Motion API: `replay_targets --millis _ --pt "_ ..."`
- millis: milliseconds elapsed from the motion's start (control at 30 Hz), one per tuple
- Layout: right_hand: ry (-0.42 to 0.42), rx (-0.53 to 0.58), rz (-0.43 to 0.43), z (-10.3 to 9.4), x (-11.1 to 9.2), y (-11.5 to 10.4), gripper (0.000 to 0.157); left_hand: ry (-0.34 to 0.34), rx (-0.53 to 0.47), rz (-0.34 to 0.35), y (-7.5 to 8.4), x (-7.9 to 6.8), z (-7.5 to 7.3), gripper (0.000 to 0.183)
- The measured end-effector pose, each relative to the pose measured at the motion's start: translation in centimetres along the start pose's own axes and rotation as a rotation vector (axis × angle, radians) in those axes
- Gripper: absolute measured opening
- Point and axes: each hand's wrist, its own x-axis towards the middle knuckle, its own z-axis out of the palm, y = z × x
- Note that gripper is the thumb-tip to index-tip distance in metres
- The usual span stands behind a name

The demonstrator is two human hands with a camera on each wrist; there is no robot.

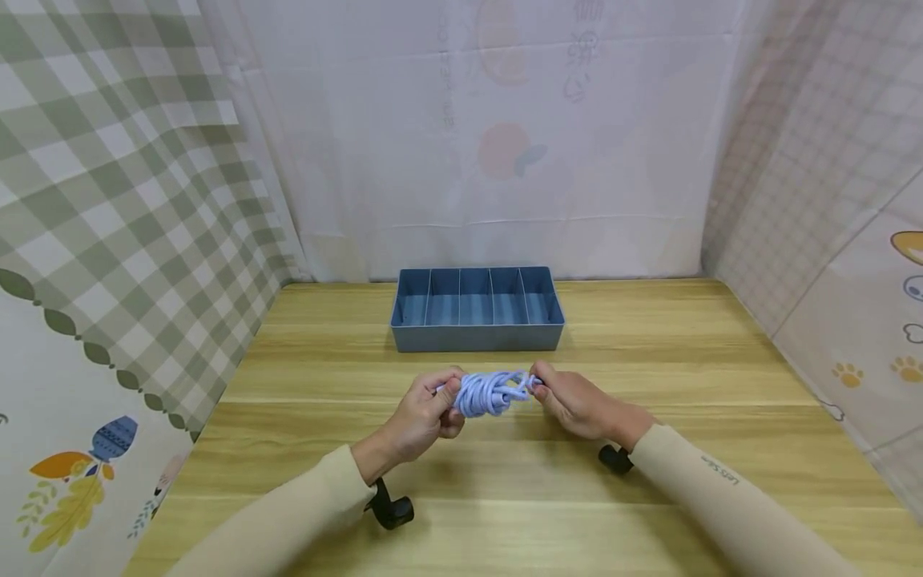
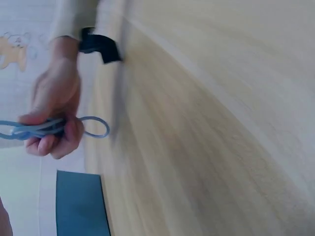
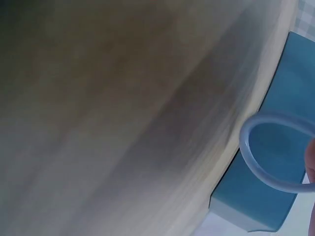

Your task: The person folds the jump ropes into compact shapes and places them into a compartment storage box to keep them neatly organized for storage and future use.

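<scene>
A light blue-violet cord [image 1: 481, 393] is wound into a bundle and held above the table between both hands. My left hand [image 1: 425, 410] grips the left end of the bundle, thumb on top and fingers curled. My right hand [image 1: 577, 401] pinches the right end, where loose loops leave the coil. In the left wrist view a hand [image 2: 56, 105] holds the cord [image 2: 96, 127], and a small loop sticks out past the fingers. In the right wrist view a large loop of cord [image 3: 251, 157] shows, with only fingertips [image 3: 311, 157] at the right edge.
A blue-grey tray [image 1: 476, 338] with several compartments stands behind the hands on the wooden table [image 1: 324, 353]. Black wrist cameras [image 1: 392, 510] hang under both wrists. White curtain cloth [image 1: 375, 160] closes the back; a green checked cloth [image 1: 130, 136] hangs left.
</scene>
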Motion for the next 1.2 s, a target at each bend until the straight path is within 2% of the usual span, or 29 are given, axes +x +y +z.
replay_targets --millis 133,233,367,467,633,700,800,900,1000,1100,1200 --pt "0.006 0.023 0.062 0.3 0.1 -0.5 0.008 0.229 -0.020 -0.004 0.5 0.5 0.2 0.029" --pt "0.000 0.022 0.147 0.6 0.0 -1.2 0.009 0.401 -0.040 0.009 0.5 1.0 0.4 0.030" --pt "0.021 -0.072 0.232 1.1 -0.2 -2.3 0.009 0.607 -0.050 0.044 0.4 1.6 0.2 0.030" --pt "0.020 -0.216 0.160 1.4 -0.5 -3.3 0.005 0.719 0.000 0.045 0.2 1.8 -0.1 0.029" --pt "0.046 -0.479 -0.103 1.8 -0.8 -5.2 0.033 0.868 0.191 -0.006 -0.2 1.8 -0.6 0.029" --pt "0.042 -0.545 -0.164 1.9 -0.9 -6.0 0.042 0.910 0.290 -0.017 -0.3 1.8 -0.9 0.028" --pt "-0.004 -0.598 -0.196 1.8 -1.3 -7.2 0.046 0.945 0.439 -0.016 -0.5 1.8 -1.2 0.026" --pt "-0.045 -0.643 -0.196 1.7 -1.7 -8.1 0.046 0.957 0.623 0.022 -0.7 1.7 -1.7 0.024" --pt "-0.032 -0.724 -0.241 1.7 -1.9 -8.8 0.047 0.936 0.775 0.083 -1.0 1.7 -2.3 0.021" --pt "-0.022 -0.827 -0.293 1.7 -1.9 -9.7 0.046 0.910 0.844 0.121 -1.0 1.8 -2.8 0.020" --pt "-0.052 -0.894 -0.316 1.6 -1.9 -10.9 0.045 0.905 0.895 0.138 -1.1 1.8 -3.2 0.019"
